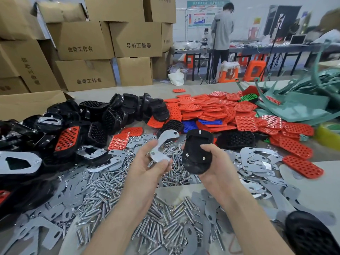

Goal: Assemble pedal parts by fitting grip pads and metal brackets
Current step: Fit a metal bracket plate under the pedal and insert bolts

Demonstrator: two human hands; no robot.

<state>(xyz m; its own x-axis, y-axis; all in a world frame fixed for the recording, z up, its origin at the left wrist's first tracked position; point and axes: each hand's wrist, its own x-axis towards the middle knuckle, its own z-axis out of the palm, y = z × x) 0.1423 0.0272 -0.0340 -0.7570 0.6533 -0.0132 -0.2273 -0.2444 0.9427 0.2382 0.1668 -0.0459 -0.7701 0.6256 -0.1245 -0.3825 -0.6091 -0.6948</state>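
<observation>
Head: left hand [145, 165] pinch on bracket [166, 137], right hand [217, 162] seemingly around pedal [196, 144].

You've got the flat silver metal bracket [161, 139] pinched in your left hand [147, 168] — a hooked plate with holes near its ends, standing tilted. The black pedal body [196, 150] sits upright in your right hand [217, 159], three bolt tips poking out — just beside the bracket, not touching.
</observation>
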